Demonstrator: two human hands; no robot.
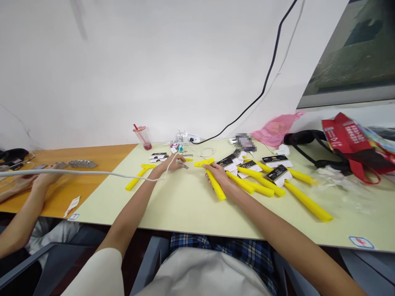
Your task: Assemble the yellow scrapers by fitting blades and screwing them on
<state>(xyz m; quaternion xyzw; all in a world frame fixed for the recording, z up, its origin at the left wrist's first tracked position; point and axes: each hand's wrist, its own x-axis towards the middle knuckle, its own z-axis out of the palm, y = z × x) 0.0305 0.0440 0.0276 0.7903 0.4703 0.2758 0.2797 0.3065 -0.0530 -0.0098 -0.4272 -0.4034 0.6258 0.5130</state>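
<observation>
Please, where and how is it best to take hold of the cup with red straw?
I would put the grip around the middle of the cup, from the near side: it tapers downward, the straw sticks out on top, and the wall is behind.

White power strip (pixel 195 139) against the wall ahead of you. Left of the strip: drink cup (pixel 143 139), red straw, red liquid at the bottom. Black cable (pixel 262 93) climbs rightward from it. Coiled white cord (pixel 207 154) on your side of it. Right of the strip: pink plastic bag (pixel 276 129), then, farther right, your red bag (pixel 345 142).
</observation>
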